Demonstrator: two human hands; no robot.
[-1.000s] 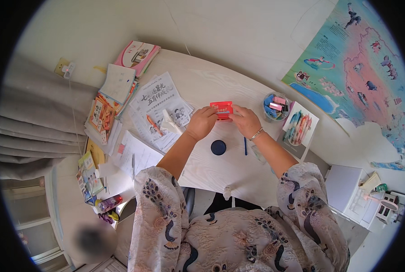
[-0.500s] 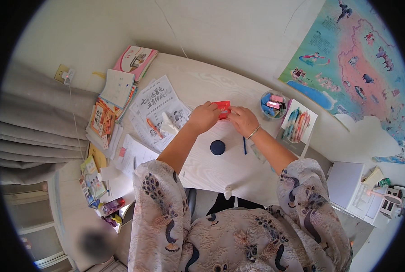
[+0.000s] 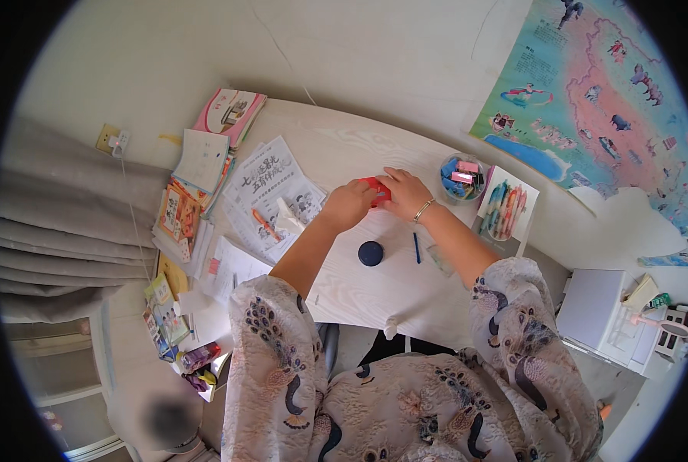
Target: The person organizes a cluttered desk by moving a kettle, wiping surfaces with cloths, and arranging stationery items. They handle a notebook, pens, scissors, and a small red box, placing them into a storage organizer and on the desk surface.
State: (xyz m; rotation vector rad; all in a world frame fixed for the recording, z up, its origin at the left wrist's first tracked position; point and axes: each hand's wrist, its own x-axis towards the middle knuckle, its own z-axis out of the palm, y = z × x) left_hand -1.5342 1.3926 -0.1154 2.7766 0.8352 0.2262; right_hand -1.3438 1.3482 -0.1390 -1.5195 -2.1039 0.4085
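Between my two hands, above the far middle of the desk, is a small flat red packet (image 3: 377, 192). My left hand (image 3: 347, 206) grips its left side with bent fingers. My right hand (image 3: 405, 194) covers the right side, and the fingers partly hide the packet. Nearer to me, a round dark blue lidded thing (image 3: 371, 253) sits on the desk. A thin blue stick (image 3: 417, 248) lies to its right, beside a clear, flat piece (image 3: 439, 259) near my right forearm.
Printed sheets (image 3: 271, 181), an orange pen (image 3: 265, 225) and a crumpled white tissue (image 3: 289, 219) lie left. Stacked books (image 3: 231, 114) line the desk's left side. A clear tub (image 3: 462, 196) of small items and colourful pens (image 3: 505, 208) stand right. A small white object (image 3: 391, 329) is at the front edge.
My right hand has shifted up and left over the red packet, its fingers reaching across the top. Less of the packet shows now. The whole view has tilted slightly.
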